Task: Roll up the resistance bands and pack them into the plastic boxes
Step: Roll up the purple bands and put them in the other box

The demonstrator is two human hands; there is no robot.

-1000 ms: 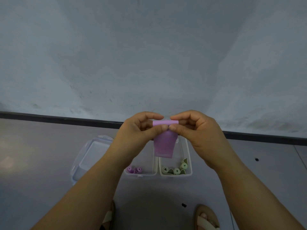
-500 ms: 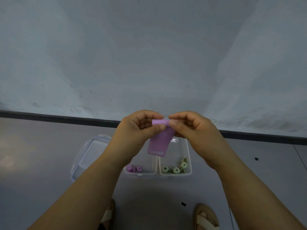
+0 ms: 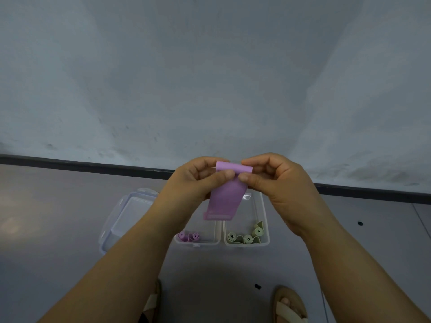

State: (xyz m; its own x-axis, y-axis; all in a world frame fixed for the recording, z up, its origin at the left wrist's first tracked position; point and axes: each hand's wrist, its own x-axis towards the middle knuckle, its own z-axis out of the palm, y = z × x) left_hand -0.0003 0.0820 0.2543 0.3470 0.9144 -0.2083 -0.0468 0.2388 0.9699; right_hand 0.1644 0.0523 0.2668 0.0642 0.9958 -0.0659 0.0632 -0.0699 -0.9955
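A purple resistance band (image 3: 225, 199) is held up in front of me, its top wound into a roll and its loose tail hanging down. My left hand (image 3: 193, 180) pinches the roll's left end and my right hand (image 3: 275, 183) pinches its right end, thumbs pressed on the front. Below on the floor stand two clear plastic boxes: the left box (image 3: 198, 242) holds purple rolled bands (image 3: 188, 236), the right box (image 3: 265, 220) holds green rolled bands (image 3: 247, 236).
A clear lid (image 3: 126, 217) lies on the grey floor left of the boxes. A dark baseboard (image 3: 93, 165) runs along the wall behind. My sandalled feet (image 3: 289, 306) stand near the bottom edge, with small dark specks on the floor.
The roll at the top has grown thicker and the hanging tail has become shorter. The tail has swung slightly leftward. Both hands stay at the same height.
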